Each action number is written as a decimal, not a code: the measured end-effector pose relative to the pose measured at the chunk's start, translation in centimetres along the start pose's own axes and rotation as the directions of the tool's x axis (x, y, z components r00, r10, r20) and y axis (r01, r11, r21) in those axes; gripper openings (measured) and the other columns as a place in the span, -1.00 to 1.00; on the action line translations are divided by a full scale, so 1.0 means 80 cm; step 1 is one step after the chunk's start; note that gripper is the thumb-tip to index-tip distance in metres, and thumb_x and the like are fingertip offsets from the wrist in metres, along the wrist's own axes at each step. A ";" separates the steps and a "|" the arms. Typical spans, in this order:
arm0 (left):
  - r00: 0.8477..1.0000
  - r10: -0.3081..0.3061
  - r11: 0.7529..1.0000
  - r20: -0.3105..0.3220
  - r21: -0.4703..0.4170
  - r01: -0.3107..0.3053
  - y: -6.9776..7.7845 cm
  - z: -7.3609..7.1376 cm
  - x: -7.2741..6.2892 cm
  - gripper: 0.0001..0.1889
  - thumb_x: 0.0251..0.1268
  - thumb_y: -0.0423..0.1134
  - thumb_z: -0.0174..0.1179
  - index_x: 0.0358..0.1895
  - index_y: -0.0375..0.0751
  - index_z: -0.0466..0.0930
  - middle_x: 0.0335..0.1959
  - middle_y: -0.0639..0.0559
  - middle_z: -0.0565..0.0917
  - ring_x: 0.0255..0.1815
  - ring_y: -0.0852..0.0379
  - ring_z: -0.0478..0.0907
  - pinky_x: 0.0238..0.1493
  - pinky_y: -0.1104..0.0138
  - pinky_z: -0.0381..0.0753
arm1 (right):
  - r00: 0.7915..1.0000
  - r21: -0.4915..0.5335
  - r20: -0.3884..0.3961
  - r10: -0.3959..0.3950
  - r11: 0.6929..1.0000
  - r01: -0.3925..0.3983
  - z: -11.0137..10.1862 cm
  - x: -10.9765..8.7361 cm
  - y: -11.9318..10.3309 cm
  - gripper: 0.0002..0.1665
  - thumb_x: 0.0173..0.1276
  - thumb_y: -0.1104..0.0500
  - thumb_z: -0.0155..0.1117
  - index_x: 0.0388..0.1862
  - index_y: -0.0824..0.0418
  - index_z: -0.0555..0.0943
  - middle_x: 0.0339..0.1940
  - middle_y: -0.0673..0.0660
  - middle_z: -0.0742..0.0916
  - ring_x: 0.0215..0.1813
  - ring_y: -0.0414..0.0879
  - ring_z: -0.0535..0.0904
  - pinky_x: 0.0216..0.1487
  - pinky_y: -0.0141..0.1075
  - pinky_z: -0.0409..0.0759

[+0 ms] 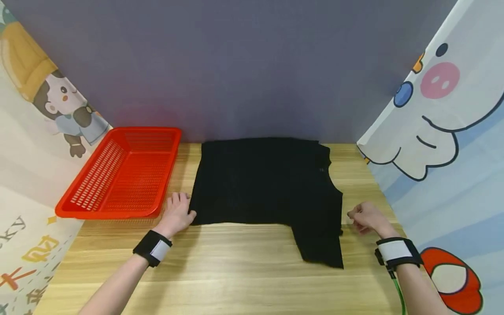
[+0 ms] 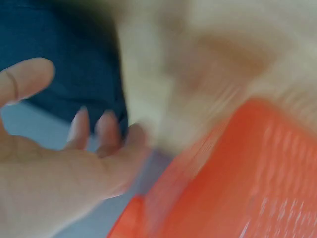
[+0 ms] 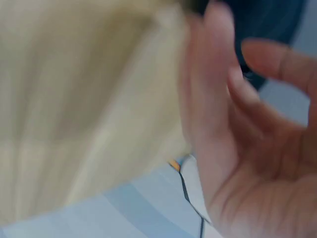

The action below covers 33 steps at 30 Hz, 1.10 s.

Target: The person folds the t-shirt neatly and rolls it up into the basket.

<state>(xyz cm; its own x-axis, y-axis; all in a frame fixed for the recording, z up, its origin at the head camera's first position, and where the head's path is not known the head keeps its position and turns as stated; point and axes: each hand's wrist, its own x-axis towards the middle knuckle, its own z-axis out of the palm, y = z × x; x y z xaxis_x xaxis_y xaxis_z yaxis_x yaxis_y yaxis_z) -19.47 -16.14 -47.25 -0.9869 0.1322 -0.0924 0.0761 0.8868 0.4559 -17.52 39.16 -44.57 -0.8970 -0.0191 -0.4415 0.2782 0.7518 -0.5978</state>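
A black T-shirt (image 1: 252, 183) lies flat on the wooden table, its neckline to the right and one sleeve (image 1: 320, 247) pointing toward me. My left hand (image 1: 178, 214) is at the shirt's left edge, thumb right at the near corner. In the left wrist view, the thumb and fingers (image 2: 79, 131) are spread apart beside the dark cloth (image 2: 64, 54). My right hand (image 1: 366, 217) hovers just right of the neckline side, apart from the shirt. The right wrist view shows its fingers (image 3: 213, 89) loosely bent, holding nothing.
A red plastic basket (image 1: 177, 144) with perforated walls stands on the left, close to my left forearm. Behind the shirt rises a grey panel (image 1: 252, 70). Printed cloths hang at the left (image 1: 23, 175) and right (image 1: 472, 175) sides. A green cable (image 1: 398, 291) runs from the right wristband.
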 end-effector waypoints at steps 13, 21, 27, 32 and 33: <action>0.969 0.245 0.955 0.006 0.172 -0.243 -0.024 0.039 0.015 -0.44 0.31 -0.21 0.28 0.33 -0.35 0.45 0.21 -0.34 0.47 0.23 -0.33 0.43 0.19 -0.17 0.46 | 0.952 -0.280 -0.121 -0.280 0.930 0.238 0.052 0.032 -0.007 -0.62 0.31 0.23 0.31 0.02 0.45 0.58 -0.33 0.21 0.68 -0.36 -0.07 0.57 -0.30 -0.20 0.51; 0.983 0.163 0.950 0.082 0.257 -0.179 -0.023 0.031 0.024 -0.35 0.41 -0.09 0.17 0.37 -0.54 0.34 0.24 -0.48 0.55 0.18 -0.39 0.57 0.23 -0.20 0.44 | 0.975 -0.317 -0.051 -0.215 0.929 0.188 0.055 0.037 -0.004 -0.20 0.32 0.12 0.37 0.39 0.54 0.33 -0.50 0.10 0.53 -0.50 -0.10 0.40 -0.38 -0.27 0.35; 0.981 0.161 0.935 0.106 0.301 -0.186 -0.024 0.029 0.027 -0.38 0.43 -0.06 0.16 0.30 -0.56 0.42 0.16 -0.46 0.60 0.01 -0.41 0.64 0.16 -0.17 0.46 | 0.982 -0.353 0.019 -0.190 0.917 0.184 0.054 0.037 -0.003 -0.02 0.28 0.02 0.44 0.46 0.54 0.23 -0.48 0.11 0.48 -0.43 -0.08 0.40 -0.30 -0.23 0.38; 0.980 0.158 0.935 0.125 0.300 -0.189 -0.024 0.027 0.027 -0.38 0.43 -0.04 0.18 0.31 -0.53 0.44 0.17 -0.45 0.61 -0.01 -0.42 0.64 0.17 -0.17 0.46 | 0.979 -0.373 0.038 -0.200 0.906 0.199 0.052 0.037 0.001 0.05 0.24 -0.01 0.48 0.47 0.53 0.20 -0.40 0.14 0.46 -0.33 -0.03 0.40 -0.18 -0.14 0.40; 0.980 0.165 0.937 0.113 0.291 -0.192 -0.024 0.027 0.026 -0.39 0.42 -0.05 0.19 0.30 -0.53 0.44 0.16 -0.45 0.61 0.00 -0.41 0.64 0.18 -0.17 0.46 | 0.978 -0.368 0.033 -0.205 0.907 0.203 0.053 0.036 0.001 0.04 0.25 0.00 0.48 0.48 0.52 0.20 -0.39 0.15 0.45 -0.32 -0.03 0.39 -0.19 -0.14 0.39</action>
<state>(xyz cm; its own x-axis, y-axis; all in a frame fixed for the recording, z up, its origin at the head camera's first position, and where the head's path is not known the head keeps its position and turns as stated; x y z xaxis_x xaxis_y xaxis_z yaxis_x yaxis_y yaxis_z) -21.35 -16.61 -50.26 -0.9383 0.3262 -0.1151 0.3020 0.9348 0.1870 -18.66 36.37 -48.71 -0.9230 -0.1949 -0.3316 -0.0559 0.9209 -0.3858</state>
